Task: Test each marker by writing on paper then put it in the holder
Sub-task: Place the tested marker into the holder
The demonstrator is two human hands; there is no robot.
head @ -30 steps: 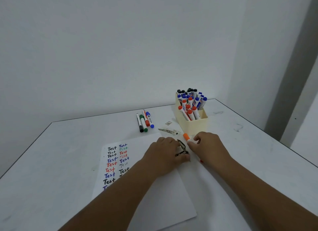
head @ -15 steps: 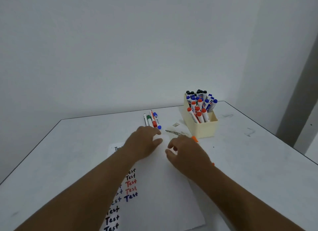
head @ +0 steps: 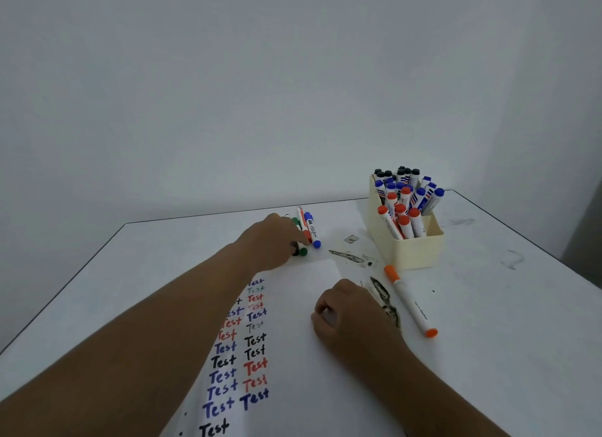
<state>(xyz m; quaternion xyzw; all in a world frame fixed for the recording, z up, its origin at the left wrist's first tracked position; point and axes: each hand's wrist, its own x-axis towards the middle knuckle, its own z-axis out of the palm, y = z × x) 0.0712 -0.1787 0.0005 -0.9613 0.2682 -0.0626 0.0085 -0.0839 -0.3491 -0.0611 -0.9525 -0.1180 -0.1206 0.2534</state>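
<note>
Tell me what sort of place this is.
Probably a plain workroom or office corner set up for sorting: a bare white table against blank walls, a cream holder full of markers, and paper covered in test scribbles.

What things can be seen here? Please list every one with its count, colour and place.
holder: one, cream, far right of table, full of black, blue and red capped markers
loose markers: a small group, green, red, blue and a dark one, beyond the paper
orange marker: one, lying right of the paper
paper: one, white, "Test" in several colours
table: one, white, ink stains
left hand: on the loose markers
right hand: curled, on the paper
</note>
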